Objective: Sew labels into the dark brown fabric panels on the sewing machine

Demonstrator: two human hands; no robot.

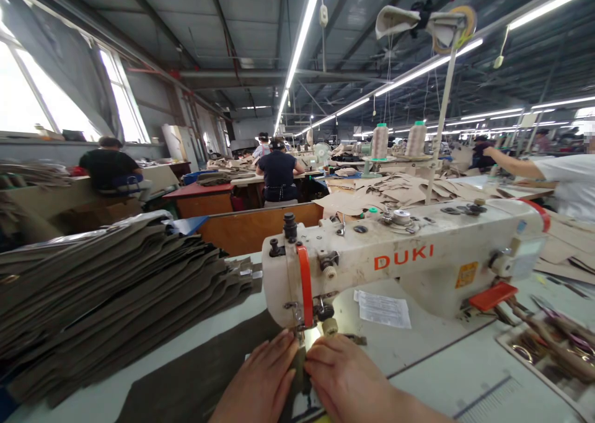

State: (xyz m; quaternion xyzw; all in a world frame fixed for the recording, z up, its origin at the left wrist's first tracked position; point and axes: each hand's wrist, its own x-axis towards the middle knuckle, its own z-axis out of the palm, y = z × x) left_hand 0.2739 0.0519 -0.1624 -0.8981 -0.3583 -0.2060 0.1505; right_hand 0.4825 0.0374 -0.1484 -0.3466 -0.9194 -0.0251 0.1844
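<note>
Dark cloth (195, 361) flat on the table (441, 364), spreading out left of the left hand (264, 373), a narrow strip of it showing between the hands; that strip points away from the wearer, toward the needle area of the sewing machine (404, 243). Both hands just in front of the needle, about equally near, left on the cloth side, right hand (346, 373) opposite. Grip: fingers close together, angled down at the strip; undersides hidden, so cannot tell whether either grip pinches cloth or only presses
</note>
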